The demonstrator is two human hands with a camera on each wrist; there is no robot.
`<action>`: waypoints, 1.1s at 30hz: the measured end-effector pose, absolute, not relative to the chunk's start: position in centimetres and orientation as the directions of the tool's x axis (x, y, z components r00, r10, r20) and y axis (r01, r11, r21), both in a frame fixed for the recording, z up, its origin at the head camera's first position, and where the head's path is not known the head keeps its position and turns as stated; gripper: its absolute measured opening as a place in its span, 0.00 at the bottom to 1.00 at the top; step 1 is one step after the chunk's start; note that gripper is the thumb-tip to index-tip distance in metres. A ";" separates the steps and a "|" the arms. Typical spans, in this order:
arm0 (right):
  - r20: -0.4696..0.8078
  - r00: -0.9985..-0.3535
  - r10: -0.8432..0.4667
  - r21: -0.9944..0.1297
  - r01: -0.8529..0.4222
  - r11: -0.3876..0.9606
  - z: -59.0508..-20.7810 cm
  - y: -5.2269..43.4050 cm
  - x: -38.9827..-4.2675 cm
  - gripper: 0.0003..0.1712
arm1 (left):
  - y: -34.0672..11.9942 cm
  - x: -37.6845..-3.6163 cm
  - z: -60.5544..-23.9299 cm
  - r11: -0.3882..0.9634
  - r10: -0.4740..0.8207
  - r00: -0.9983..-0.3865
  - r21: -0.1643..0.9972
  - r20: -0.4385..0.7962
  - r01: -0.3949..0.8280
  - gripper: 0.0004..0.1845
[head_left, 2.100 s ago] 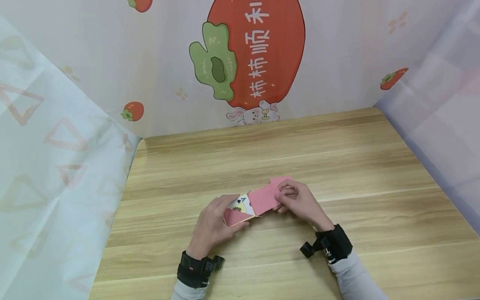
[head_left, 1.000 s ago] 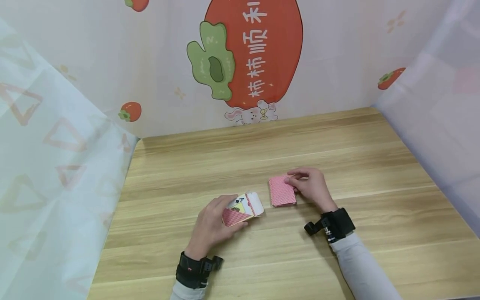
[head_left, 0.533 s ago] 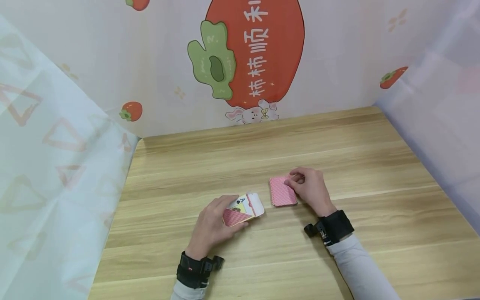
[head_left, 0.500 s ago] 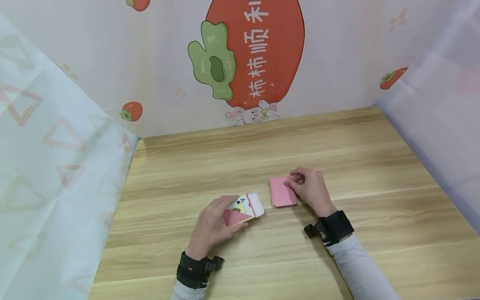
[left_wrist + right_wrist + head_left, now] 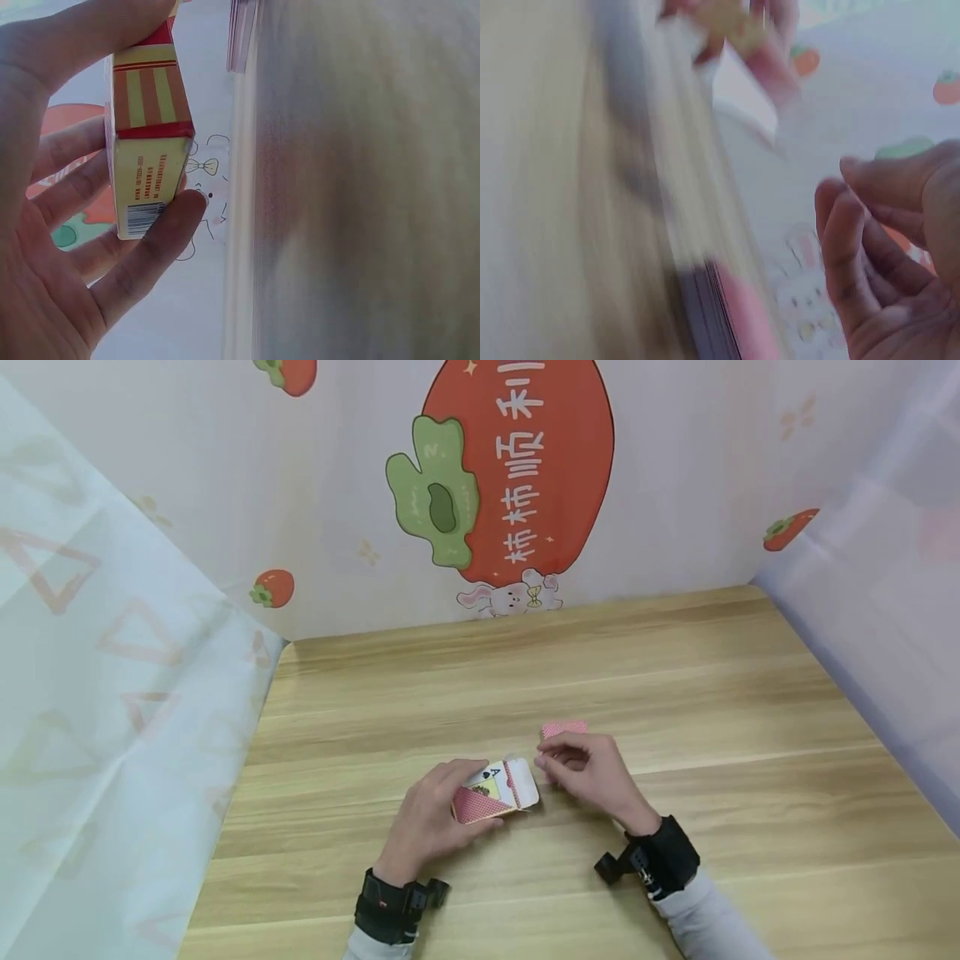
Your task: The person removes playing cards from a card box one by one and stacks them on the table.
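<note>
In my left hand [image 5: 423, 814] I grip a red and white playing card box [image 5: 487, 802] that shows an ace of spades on top. Its white end flap [image 5: 527, 782] stands open toward the right. The left wrist view shows fingers and thumb on either side of the yellow-and-red box [image 5: 150, 97]. My right hand [image 5: 596, 775] is over the near part of a deck of red-backed cards [image 5: 564, 727] and hides much of it. In the right wrist view its fingers [image 5: 844, 232] are loosely curled, with nothing visible between them, apart from the blurred deck [image 5: 746, 315].
A light wooden table [image 5: 360, 710] lies under both hands. Behind it hangs a white cloth backdrop [image 5: 675, 485] with a large red persimmon print, and pale cloth walls rise at both sides.
The right hand first squared the cards into one stack, away from the box. Since then it has come off the stack's right edge and moved left toward the box. My left hand keeps its grip.
</note>
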State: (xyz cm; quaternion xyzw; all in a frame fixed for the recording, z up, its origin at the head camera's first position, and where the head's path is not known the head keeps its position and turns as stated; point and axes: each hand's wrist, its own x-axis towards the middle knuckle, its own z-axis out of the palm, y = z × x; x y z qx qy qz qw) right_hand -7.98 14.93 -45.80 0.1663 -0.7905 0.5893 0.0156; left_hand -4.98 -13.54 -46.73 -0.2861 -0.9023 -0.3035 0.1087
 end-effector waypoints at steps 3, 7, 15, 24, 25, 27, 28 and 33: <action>0.196 -0.929 -0.312 -0.950 -0.259 0.173 -46.0 14.0 -7.2 0.08 | -13.4 -4.9 -46.7 0.638 0.456 -0.804 0.490 0.381 0.594 0.43; 0.186 -0.917 -0.354 -0.947 -0.263 0.184 -46.4 13.2 -6.6 0.09 | -13.3 -4.9 -46.6 0.623 0.468 -0.796 0.496 0.384 0.605 0.44; 0.139 -0.905 -0.402 -0.941 -0.247 0.230 -47.0 12.2 -6.2 0.13 | -13.2 -4.7 -46.6 0.606 0.475 -0.794 0.513 0.380 0.608 0.44; 0.065 -0.912 -0.405 -0.957 -0.172 0.233 -47.2 12.0 -6.1 0.10 | -13.2 -4.6 -46.7 0.626 0.470 -0.795 0.491 0.383 0.606 0.44; 0.049 -0.916 -0.398 -0.958 -0.156 0.240 -47.2 12.1 -6.1 0.10 | -13.2 -4.6 -46.6 0.631 0.468 -0.797 0.488 0.381 0.603 0.44; 0.022 -0.923 -0.384 -0.961 -0.126 0.248 -47.1 12.4 -6.2 0.10 | -13.3 -4.6 -46.6 0.640 0.463 -0.801 0.482 0.380 0.599 0.43; 0.011 -0.925 -0.379 -0.963 -0.112 0.246 -47.1 12.5 -6.3 0.11 | -13.3 -4.6 -46.6 0.646 0.459 -0.804 0.480 0.377 0.594 0.43; -0.038 -0.928 -0.370 -0.982 -0.035 0.188 -46.6 13.3 -6.5 0.14 | -13.4 -4.6 -46.4 0.667 0.434 -0.824 0.484 0.365 0.566 0.42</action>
